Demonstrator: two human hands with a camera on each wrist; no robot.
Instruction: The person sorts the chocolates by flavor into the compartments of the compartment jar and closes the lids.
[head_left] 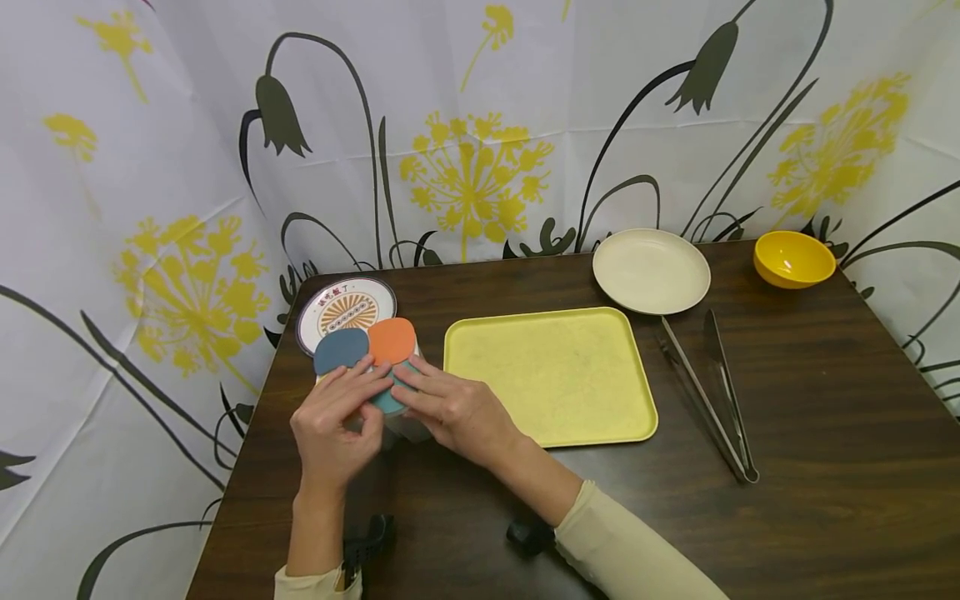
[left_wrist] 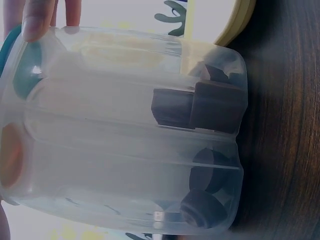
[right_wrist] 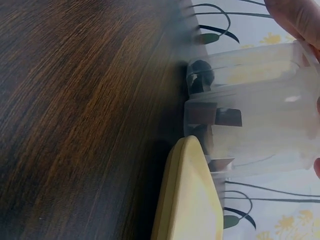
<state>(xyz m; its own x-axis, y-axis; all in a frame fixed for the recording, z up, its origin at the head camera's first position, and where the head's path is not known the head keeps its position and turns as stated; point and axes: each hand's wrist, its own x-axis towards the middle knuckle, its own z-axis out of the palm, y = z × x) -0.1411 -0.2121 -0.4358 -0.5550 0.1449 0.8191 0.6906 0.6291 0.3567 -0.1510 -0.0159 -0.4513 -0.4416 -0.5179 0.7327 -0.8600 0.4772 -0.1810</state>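
A clear divided food container (left_wrist: 110,125) stands upright on the table, left of the yellow tray (head_left: 551,379). Its top has blue (head_left: 341,350), orange (head_left: 392,340) and teal (head_left: 388,402) lid flaps, and dark chunky pieces (left_wrist: 217,107) lie at the bottom of its compartments. My left hand (head_left: 333,421) rests its fingertips on the lid, the thumb bent close to the front edge. From the other side, my right hand (head_left: 468,412) grips the rim, its fingers over the teal flap and a fingertip at the container's edge. Parts of both hands are hidden.
Behind the container lies a patterned plate (head_left: 348,308). A cream plate (head_left: 651,271) and a yellow bowl (head_left: 793,260) stand at the back right. Metal tongs (head_left: 712,408) lie spread right of the tray. A flowered curtain (head_left: 480,92) hangs behind the table.
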